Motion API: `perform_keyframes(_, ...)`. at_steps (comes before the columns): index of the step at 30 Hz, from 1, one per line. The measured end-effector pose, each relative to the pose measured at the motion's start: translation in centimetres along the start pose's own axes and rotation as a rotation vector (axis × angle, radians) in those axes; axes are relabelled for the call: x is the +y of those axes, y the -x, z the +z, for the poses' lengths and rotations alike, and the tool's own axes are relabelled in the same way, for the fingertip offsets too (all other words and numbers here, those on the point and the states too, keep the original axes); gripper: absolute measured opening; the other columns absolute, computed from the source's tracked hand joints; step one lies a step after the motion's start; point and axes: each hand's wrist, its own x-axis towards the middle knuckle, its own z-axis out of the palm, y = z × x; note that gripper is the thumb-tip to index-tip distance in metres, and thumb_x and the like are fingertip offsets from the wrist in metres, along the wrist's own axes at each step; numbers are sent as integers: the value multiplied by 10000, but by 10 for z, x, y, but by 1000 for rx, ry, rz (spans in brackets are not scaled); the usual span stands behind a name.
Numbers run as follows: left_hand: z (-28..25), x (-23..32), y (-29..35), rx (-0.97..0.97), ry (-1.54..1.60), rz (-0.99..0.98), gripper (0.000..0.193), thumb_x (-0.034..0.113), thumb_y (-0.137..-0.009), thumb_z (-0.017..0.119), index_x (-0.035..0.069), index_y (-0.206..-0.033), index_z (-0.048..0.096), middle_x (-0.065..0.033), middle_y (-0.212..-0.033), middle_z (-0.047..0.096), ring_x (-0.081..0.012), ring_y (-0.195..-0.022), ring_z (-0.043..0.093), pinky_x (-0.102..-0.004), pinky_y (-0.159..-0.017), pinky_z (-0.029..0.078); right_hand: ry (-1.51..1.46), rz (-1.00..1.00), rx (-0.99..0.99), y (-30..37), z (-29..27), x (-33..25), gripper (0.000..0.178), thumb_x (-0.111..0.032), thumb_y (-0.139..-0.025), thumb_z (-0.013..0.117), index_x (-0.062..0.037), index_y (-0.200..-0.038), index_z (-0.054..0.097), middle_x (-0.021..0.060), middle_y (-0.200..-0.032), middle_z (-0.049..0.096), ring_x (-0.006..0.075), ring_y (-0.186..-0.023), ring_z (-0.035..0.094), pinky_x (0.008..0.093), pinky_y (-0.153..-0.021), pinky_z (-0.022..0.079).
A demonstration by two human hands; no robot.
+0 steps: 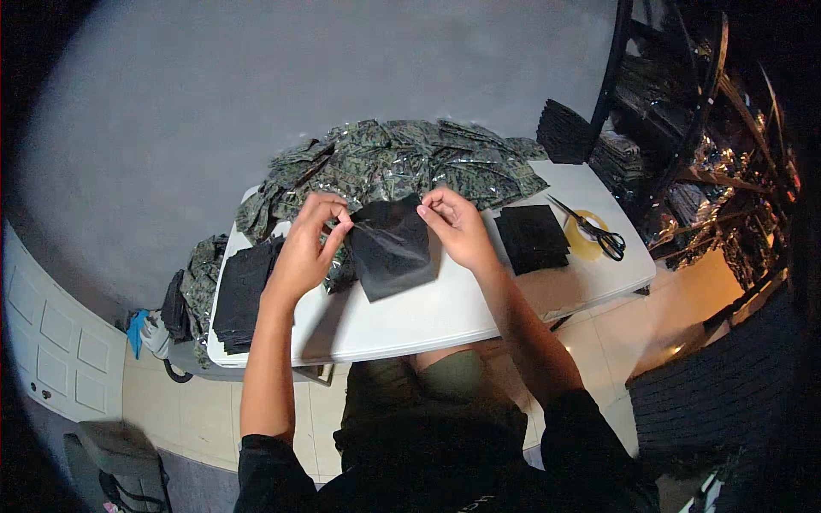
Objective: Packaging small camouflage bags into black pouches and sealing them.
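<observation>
Packet (393,256), one, black; left hand (308,246), right hand (460,231) pinching (scissors (589,227): one pair).

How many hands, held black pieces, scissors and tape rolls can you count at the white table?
Hands, left hand and right hand: 2
Held black piece: 1
Scissors: 1
Tape roll: 1
Total: 5

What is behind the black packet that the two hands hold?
Beyond the upper edge of the black packet, camouflage bundles lie piled on the white table. What the packet covers cannot be seen.
</observation>
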Motion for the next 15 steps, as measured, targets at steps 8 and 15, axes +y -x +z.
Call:
perform_keyframes(8,15,-7,8,-1,47,52,104,33,-1021,714,2,-1097,651,-175,-1243,681,-329,-1179,680,-398,-1062,503,-11,22,-23,17,-19,12,83,-83,-1088,711,-33,-1115,650,-30,-955,650,49,-876,608,238,-808,470)
perform_keyframes(15,19,0,6,-2,36,82,110,73,-1025,723,-5,-1078,665,-158,-1191,684,-337,-1113,683,-398,-982,532,71,9,-74,19,-28,-5,130,-63,-1062,730,-34,-1166,656,2,-1042,678,80,-940,639,260,-865,509)
